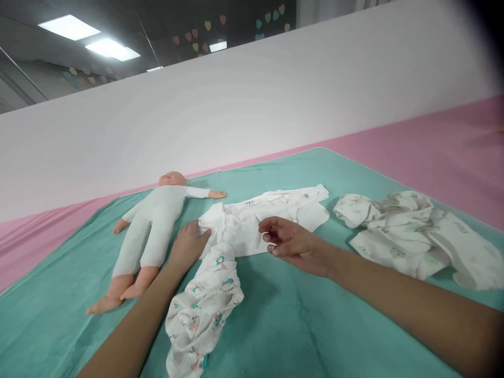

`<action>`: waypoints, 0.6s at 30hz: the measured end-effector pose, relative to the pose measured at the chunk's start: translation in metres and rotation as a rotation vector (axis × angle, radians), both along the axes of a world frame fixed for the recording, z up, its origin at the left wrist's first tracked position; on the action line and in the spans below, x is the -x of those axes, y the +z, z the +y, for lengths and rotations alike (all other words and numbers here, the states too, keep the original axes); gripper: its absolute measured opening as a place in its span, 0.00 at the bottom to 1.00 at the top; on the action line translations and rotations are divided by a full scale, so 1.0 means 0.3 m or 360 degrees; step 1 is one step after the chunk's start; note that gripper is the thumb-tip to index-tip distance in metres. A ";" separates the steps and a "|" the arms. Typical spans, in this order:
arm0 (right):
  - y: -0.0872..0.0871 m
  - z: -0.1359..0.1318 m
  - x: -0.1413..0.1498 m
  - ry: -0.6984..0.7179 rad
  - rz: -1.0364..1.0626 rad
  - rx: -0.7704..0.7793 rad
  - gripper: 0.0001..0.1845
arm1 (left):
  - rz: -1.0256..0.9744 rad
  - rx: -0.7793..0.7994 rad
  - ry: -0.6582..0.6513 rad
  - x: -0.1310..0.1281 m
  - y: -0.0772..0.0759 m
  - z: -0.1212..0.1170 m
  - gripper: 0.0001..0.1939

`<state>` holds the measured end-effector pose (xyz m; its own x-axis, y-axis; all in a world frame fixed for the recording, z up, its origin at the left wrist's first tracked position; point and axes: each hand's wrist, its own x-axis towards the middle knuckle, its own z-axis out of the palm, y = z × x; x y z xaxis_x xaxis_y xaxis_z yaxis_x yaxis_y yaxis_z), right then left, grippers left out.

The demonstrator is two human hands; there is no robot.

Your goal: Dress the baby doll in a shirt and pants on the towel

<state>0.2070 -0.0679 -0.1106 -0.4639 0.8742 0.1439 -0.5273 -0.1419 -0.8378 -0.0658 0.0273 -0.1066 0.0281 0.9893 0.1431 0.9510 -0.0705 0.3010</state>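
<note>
A white baby garment is spread on the green blanket, its plain side up and a small label at its upper edge. A crumpled part printed with small colourful figures extends from it towards me. At the garment's left edge rests my left hand, its thumb on the cloth and its fingers bent at the border. My right hand hovers over the garment's right half, fingers loosely curled and apart, with nothing visible in them. To the left, a baby doll in a pale bodysuit lies on its back.
A rumpled heap of white printed cloth lies on the right. Beneath everything is the green blanket, over a pink sheet. Behind stands a low white wall, with dark glass bearing heart stickers above it.
</note>
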 end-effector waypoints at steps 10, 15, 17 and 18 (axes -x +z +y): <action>-0.030 0.033 -0.035 -0.0210 -0.0088 0.0042 0.20 | -0.0192 -0.0065 -0.0098 -0.005 0.014 -0.007 0.26; -0.037 0.066 -0.063 -0.0322 -0.0195 -0.0018 0.20 | -0.0415 0.0012 -0.0179 -0.016 0.036 -0.034 0.22; -0.029 0.080 -0.082 -0.0418 -0.0266 -0.0078 0.18 | -0.0549 0.0036 -0.0225 -0.022 0.050 -0.053 0.18; -0.024 0.087 -0.094 -0.0493 -0.0322 -0.0109 0.16 | -0.0622 0.0030 -0.0234 -0.025 0.057 -0.063 0.17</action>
